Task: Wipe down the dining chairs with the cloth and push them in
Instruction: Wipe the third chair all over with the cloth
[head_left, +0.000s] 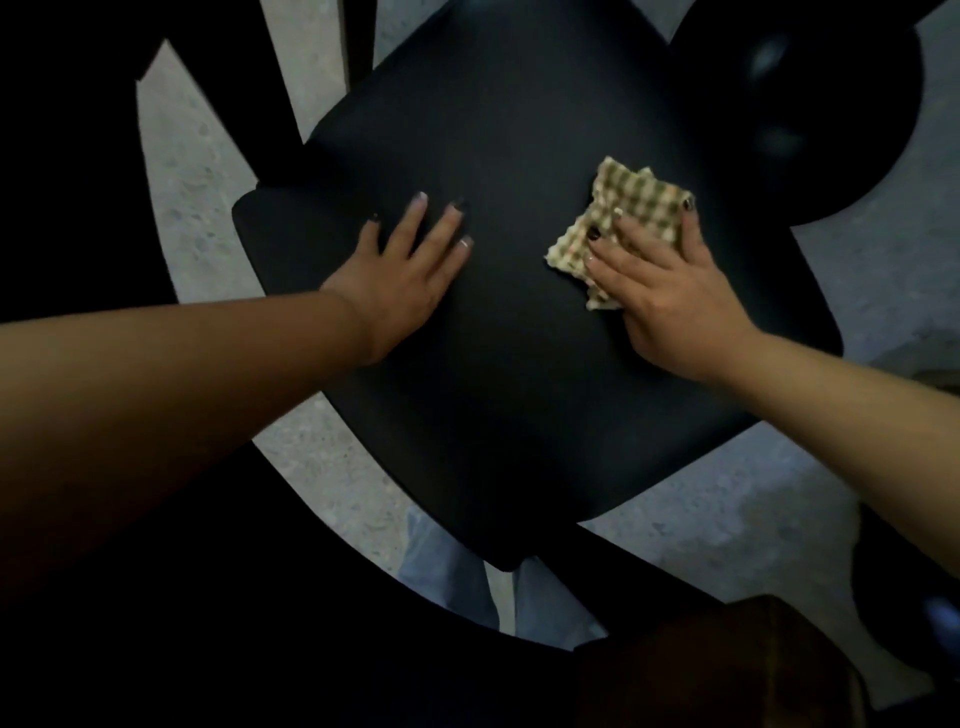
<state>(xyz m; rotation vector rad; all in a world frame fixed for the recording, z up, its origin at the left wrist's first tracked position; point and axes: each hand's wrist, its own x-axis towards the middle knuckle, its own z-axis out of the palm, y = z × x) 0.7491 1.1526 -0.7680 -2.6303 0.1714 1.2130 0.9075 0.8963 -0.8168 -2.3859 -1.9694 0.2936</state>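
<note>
Head view: my left hand (402, 270) lies flat with fingers spread on the smooth, matte black chair seat (509, 364) at mid-frame. My right hand (670, 291), fingers straight and splayed, presses the cloth (631, 208), a waffle-textured beige-and-green square, onto the seat's right part. Speckled grey floor (192, 182) shows around the rounded seat corners.

Checked cloth (631, 218) — flat on black chair seat (519, 364)
</note>
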